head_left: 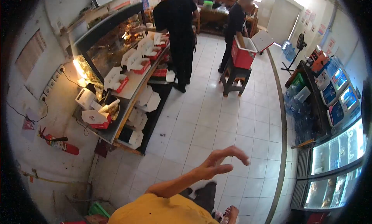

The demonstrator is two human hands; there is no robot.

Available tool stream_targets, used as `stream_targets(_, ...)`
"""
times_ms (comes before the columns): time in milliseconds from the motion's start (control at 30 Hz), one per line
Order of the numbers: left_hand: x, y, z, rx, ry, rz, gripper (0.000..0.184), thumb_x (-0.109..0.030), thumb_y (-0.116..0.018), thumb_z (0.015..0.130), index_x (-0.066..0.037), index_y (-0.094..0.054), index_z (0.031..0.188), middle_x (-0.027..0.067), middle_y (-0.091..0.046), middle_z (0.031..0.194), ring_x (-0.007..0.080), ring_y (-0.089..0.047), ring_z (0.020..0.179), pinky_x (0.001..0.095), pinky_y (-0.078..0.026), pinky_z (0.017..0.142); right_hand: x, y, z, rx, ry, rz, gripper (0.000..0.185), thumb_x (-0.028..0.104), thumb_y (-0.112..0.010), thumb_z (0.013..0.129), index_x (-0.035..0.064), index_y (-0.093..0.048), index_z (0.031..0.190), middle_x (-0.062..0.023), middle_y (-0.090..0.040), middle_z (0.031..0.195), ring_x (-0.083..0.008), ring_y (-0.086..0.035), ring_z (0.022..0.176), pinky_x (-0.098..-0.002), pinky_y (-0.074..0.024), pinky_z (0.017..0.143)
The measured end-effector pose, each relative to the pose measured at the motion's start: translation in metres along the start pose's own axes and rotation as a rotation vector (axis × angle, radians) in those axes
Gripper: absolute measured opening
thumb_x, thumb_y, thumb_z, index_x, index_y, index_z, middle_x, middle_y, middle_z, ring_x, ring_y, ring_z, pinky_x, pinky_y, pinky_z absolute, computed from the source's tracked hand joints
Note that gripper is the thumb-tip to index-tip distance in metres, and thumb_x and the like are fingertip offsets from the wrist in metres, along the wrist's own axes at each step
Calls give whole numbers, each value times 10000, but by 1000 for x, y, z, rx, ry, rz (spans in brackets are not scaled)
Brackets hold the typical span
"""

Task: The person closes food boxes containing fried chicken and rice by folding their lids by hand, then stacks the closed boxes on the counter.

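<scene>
My left hand [226, 162] is raised over the tiled floor [197, 136], fingers curved and thumb apart, with nothing between them. At the bottom edge, my right hand [232, 214] shows only in part, its fingers curled beside a pale, pinkish patterned thing [219, 216]; what it grips I cannot make out. My yellow sleeve and shirt [162, 210] fill the bottom centre, with a dark trouser leg [206, 195] beside them.
Open red-and-white boxes [116, 81] line the counter [131, 82] on the left. A person in black [176, 30] stands there; another person [234, 20] reaches into a red cooler [243, 55] on a stool [234, 76]. Fridges [333, 158] stand right, a fire extinguisher [62, 145] hangs left.
</scene>
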State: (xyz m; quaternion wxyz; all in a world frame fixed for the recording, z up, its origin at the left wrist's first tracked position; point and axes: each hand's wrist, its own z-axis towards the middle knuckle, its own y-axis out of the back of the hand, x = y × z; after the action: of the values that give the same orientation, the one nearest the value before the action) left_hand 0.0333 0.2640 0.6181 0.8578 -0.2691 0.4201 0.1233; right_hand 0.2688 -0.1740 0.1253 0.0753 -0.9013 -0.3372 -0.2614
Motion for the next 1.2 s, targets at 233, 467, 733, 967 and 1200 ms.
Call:
stream_targets(233, -71, -6, 89, -13, -436, -541, 673, -584, -628, 890, -27, -609, 1267, 146, -620, 1204, 282, -585, 1175, 535, -391, 1046, 97, -10, 69, -2, -114, -405, 309, 249, -647, 902, 6, -632, 1093, -168, -674, 918, -328, -676, 730, -447, -577, 630)
stream_targets(467, -96, 81, 133, -169, -674, -454, 614, -527, -649, 890, -32, -611, 1250, 127, -609, 1165, 264, -575, 1124, 501, -398, 1007, 291, -165, 210, 376, 209, -1245, 364, 300, -704, 868, 4, -689, 1079, -155, -714, 989, -305, -707, 784, -434, -579, 686)
stream_targets(733, -161, 267, 117, -351, -867, -303, 548, -462, -673, 889, -38, -614, 1232, 105, -596, 1120, 243, -563, 1065, 462, -406, 963, 536, -512, 268, 295, 238, -628, 374, 270, -645, 927, -17, -619, 1166, -223, -675, 940, -263, -659, 703, -325, -540, 559)
stream_targets(967, -230, 392, 86, -517, -974, -182, 494, -406, -694, 889, -44, -617, 1216, 86, -585, 1081, 225, -552, 1014, 428, -413, 924, 505, -798, 224, 815, 168, -1120, 415, 253, -648, 936, 0, -606, 1263, -175, -693, 1093, -260, -712, 840, -359, -594, 655)
stream_targets(1200, -275, 488, 76, -710, -1059, -210, 443, -349, -715, 888, -49, -619, 1199, 67, -574, 1042, 207, -542, 963, 394, -420, 885, 448, -1056, 74, 1220, 1202, -1647, 325, 274, -693, 867, 55, -713, 1107, -176, -731, 915, -348, -704, 843, -422, -552, 784)
